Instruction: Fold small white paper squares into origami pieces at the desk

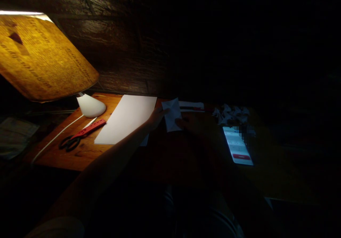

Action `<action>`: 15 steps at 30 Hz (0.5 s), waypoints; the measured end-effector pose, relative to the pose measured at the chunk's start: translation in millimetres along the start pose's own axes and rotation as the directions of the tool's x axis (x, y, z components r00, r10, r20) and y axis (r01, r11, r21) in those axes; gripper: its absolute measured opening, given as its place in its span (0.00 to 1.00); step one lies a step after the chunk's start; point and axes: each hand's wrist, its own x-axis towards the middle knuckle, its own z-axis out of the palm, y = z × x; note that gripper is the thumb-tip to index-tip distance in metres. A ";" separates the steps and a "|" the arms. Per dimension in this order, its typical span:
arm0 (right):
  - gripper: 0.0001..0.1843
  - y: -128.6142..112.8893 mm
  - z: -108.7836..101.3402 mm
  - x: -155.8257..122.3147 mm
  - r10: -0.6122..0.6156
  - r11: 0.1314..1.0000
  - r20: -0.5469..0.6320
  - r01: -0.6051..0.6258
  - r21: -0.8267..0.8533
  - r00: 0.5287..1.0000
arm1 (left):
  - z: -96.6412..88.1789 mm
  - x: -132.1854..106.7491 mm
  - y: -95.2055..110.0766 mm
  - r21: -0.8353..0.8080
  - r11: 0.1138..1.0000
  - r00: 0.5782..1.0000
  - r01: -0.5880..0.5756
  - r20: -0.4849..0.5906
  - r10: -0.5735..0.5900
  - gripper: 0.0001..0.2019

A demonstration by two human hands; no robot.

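A small folded piece of white paper (172, 115) is held up above a wooden table (80, 156) in a dark room. My left hand (156, 118) pinches its left edge, lit by the lamp. In deep shadow, my right hand (189, 124) grips the paper's lower right side. A stack of white sheets (128, 119) lies flat just left of my left hand.
A lamp with a printed yellow shade (39, 58) and white base (91, 106) stands at the table's left. Black-handled scissors (69, 142) and a red ruler (89, 128) lie near it. Crumpled paper (232, 114) and a lit phone (237, 146) rest on the right.
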 end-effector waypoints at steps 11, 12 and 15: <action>0.14 3.8 14.9 8.7 0.112 0.977 -0.113 -0.089 0.193 0.987 | 1.9 0.4 5.5 -0.130 0.991 0.999 -0.032 -0.018 0.030 0.22; 0.13 5.1 15.5 9.5 0.121 0.978 -0.127 -0.096 0.187 0.985 | 1.9 -0.3 5.8 -0.123 0.992 1.000 -0.025 -0.013 0.024 0.21; 0.10 6.9 15.1 10.5 0.075 0.982 -0.132 -0.051 0.180 0.988 | 1.8 -2.3 5.6 -0.060 0.998 1.000 -0.001 0.011 0.002 0.20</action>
